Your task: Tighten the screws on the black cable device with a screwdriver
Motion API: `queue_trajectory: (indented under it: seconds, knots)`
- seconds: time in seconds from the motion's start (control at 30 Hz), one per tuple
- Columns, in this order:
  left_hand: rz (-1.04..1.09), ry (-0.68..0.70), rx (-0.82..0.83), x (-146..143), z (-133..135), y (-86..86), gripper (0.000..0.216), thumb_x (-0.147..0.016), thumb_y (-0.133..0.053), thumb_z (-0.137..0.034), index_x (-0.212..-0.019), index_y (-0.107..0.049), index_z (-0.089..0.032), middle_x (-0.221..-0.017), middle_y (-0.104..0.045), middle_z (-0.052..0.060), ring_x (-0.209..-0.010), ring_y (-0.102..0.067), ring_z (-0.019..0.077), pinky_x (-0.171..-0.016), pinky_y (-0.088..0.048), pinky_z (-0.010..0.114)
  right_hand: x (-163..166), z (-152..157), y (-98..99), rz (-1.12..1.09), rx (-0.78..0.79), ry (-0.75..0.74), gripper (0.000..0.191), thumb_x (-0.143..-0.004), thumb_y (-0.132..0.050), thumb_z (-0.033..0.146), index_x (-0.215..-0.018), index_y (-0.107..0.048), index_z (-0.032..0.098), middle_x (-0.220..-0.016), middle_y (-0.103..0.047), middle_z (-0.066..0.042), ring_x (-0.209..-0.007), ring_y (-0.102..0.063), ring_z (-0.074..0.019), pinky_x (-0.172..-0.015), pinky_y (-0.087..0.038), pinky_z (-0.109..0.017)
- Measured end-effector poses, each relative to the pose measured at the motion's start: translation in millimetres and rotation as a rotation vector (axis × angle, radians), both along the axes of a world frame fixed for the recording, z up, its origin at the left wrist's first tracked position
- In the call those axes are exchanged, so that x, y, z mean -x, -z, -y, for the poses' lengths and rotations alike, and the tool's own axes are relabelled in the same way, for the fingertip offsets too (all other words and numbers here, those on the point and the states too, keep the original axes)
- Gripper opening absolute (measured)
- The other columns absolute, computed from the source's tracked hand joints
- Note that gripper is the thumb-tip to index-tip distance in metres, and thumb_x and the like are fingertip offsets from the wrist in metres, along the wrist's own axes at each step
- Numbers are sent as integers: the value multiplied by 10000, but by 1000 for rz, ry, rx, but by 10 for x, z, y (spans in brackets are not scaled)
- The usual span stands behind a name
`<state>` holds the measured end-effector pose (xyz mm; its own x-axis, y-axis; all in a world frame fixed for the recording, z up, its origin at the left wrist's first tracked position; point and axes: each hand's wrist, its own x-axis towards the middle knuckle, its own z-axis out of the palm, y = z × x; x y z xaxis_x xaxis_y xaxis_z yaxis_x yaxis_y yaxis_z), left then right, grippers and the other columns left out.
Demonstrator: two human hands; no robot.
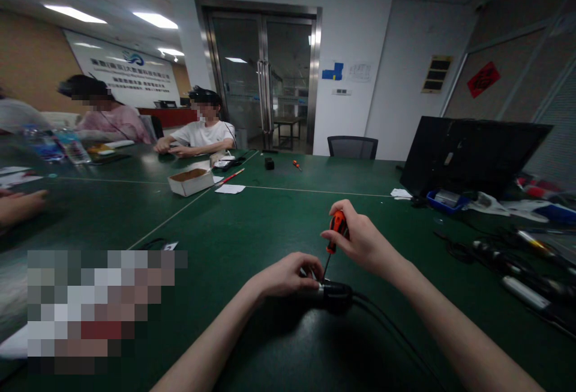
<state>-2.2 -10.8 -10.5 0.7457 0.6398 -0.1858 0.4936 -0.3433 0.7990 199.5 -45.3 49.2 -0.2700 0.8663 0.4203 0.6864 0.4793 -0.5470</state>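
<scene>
My right hand [353,233] is closed around the orange and black handle of a screwdriver [333,239]. The screwdriver is tilted slightly, its shaft pointing down to a black corded device [337,297] on the green table. My left hand [292,275] has its fingers curled over the device's left end, where a silver part shows. Whether the tip sits in a screw cannot be made out, as the fingers are close around it. A black cable [387,317] runs from the device's right end towards the lower right.
To the right lie several corded tools [524,293], a blue tray [447,200] and a large monitor [472,155]. A white box [191,182], a black block [269,164] and another screwdriver [296,165] are farther back. Other people sit on the left; one person's hand [20,206] rests near the left edge.
</scene>
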Motion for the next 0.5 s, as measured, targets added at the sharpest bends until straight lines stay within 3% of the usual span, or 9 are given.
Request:
queue_trajectory:
  seconds: [0.5]
  knots:
    - [9,-10,19,3,-5,-1,173,-807,-680,-253,-966,-705,-191,-988,-692,26,-943,-628,218,-841,-463,301,-40,-50,8,96,-42,194,309,-853,-740,321,-957,-459,245,-665,-546,68,-577,-543,-155,-553,-359,-253]
